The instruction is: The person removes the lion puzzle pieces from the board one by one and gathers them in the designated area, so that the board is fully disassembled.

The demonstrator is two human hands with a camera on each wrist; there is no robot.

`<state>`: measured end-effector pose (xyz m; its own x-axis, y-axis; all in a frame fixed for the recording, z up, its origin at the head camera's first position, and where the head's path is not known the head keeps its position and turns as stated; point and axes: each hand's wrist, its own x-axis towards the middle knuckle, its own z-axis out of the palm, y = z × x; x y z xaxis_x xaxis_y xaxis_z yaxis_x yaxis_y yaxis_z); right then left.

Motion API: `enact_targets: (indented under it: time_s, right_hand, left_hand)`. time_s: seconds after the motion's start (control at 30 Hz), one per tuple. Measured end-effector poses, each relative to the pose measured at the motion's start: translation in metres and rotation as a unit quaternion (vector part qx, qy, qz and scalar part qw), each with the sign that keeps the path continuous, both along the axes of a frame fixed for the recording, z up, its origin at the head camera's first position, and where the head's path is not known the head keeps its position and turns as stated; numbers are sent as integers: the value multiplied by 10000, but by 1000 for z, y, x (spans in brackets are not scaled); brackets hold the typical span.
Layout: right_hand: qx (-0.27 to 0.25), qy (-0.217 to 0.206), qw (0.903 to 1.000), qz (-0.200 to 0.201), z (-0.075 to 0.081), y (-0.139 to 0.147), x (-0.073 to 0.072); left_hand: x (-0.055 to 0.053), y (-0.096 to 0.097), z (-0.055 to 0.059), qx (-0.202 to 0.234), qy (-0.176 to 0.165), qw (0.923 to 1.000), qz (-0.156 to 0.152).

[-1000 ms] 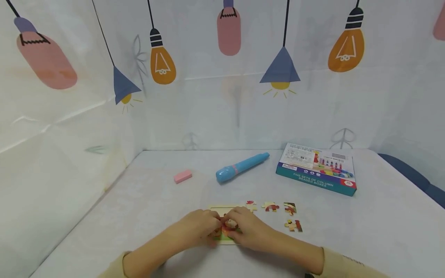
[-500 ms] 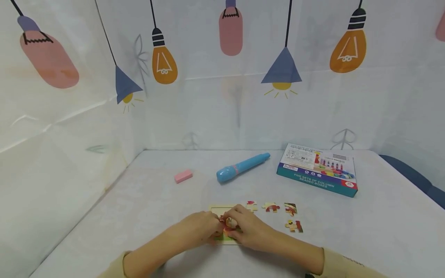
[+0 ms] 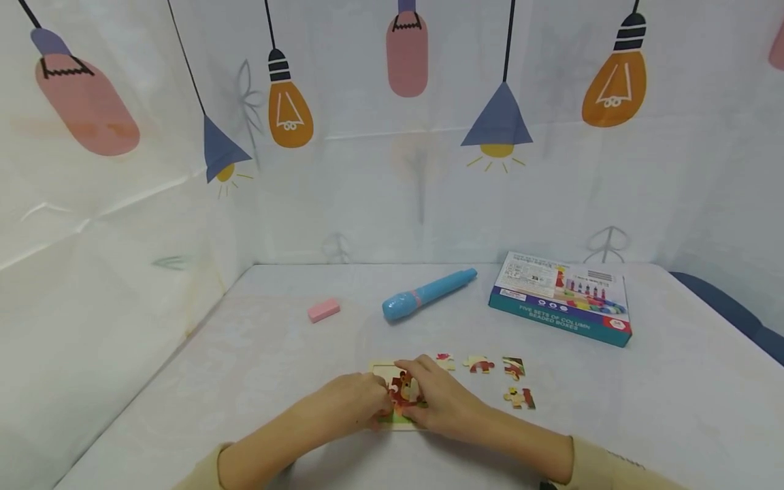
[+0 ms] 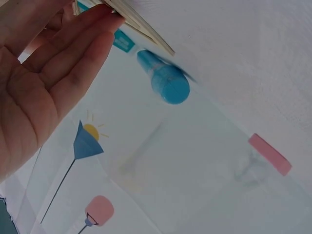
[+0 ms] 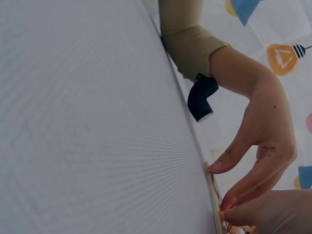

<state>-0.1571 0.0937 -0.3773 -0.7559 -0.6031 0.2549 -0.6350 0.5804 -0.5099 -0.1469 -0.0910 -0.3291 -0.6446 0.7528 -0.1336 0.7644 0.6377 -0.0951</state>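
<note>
Both bare hands are at a small framed jigsaw puzzle tray (image 3: 401, 428) near the table's front. My left hand (image 3: 352, 401) grips its left side; in the right wrist view its thumb (image 5: 222, 165) touches the tray's near edge while its fingers reach onto the puzzle. My right hand (image 3: 446, 400) arches over the other side, thumb and index finger spread apart. A brown and red puzzle piece (image 3: 401, 388) shows between the hands, lying in the tray. Fingers hide much of the picture. In the left wrist view, straight left fingers (image 4: 80, 73) meet the tray's edge.
Several loose puzzle pieces (image 3: 480, 365) lie right of the tray. Farther back are a pink eraser (image 3: 323, 310), a blue toy microphone-shaped stick (image 3: 429, 295) and a flat beaded-boxes carton (image 3: 560, 297). A lamp-printed white curtain (image 3: 367, 190) stands behind the table.
The right index finger has lifted and moved away from the left fingertips. The piece between the hands, tilted before, now lies flatter and shows its picture. The left hand has hardly moved.
</note>
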Motion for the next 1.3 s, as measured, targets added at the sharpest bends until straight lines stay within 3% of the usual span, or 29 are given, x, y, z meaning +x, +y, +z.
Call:
enact_targets:
  time_s: [0.33,0.57,0.8,0.97,1.1,1.3]
  right_hand:
    - [-464,64,9988,-105,0,1,-1]
    - [-778,361,9963,-39,0,2,-2]
    - [-912,260,9954,-115,1,2,-2]
    - [-967,332,9946,-154,8,3,-2]
    - [-1171,619,9912,-33,17,6,-4]
    - [-1249,842,9886,-23,23,10,-4]
  left_hand:
    - [1,2,0,-9,122,9999,-73]
    - [2,2,-1,15,203,9997,-120]
    - [2,2,-2,89,240,9996,-136]
    - [3,0,-3,226,211,9994,-144]
    - [3,-1,-3,303,145,9994,-124]
    - [3,-1,-3,195,139,9997,-47]
